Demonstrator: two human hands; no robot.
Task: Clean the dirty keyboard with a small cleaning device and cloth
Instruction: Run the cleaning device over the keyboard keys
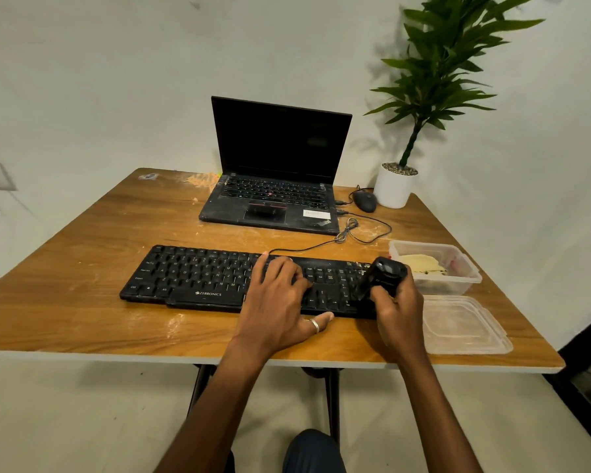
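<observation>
A black keyboard [191,276] lies across the middle of the wooden table [82,302], with pale dust around it. My left hand [280,298] rests flat on the keyboard's right-centre keys, fingers spread, thumb at the front edge. My right hand [394,302] grips a small black cleaning device [381,274], tilted with its lower end down on the keyboard's right end. A yellowish cloth [420,262] lies inside a clear plastic box [464,278] just right of the keyboard.
An open dusty black laptop [277,186] stands behind the keyboard. A black mouse [365,201] and a white potted plant [394,186] sit at the back right. The clear lid [464,327] lies at the front right. The keyboard cable [348,233] loops towards the laptop.
</observation>
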